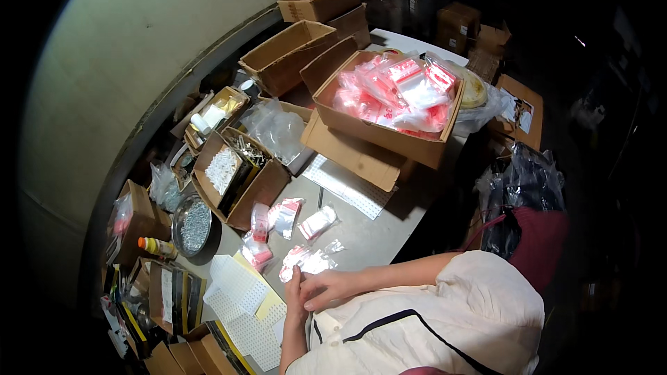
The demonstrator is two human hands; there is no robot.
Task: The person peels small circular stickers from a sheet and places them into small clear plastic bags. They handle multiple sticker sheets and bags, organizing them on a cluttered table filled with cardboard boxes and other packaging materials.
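My left hand (294,290) rises from the lower edge at the near side of the grey table (375,232). Its fingertips reach the lower edge of a small clear zip bag with a red strip (308,261). Whether they pinch it is hidden. My right hand (335,287) comes in from the right. It lies beside the left hand with its fingers stretched toward it, and I see nothing in them. More small bags lie just beyond: one (319,222), another (285,214) and a pinkish pile (256,250).
A big cardboard box of red-striped bags (396,94) stands at the back. Open boxes of small parts (233,173) and a round metal dish of tiny pieces (192,226) sit left. White perforated sheets (243,302) lie near my left arm. More boxes line the wall.
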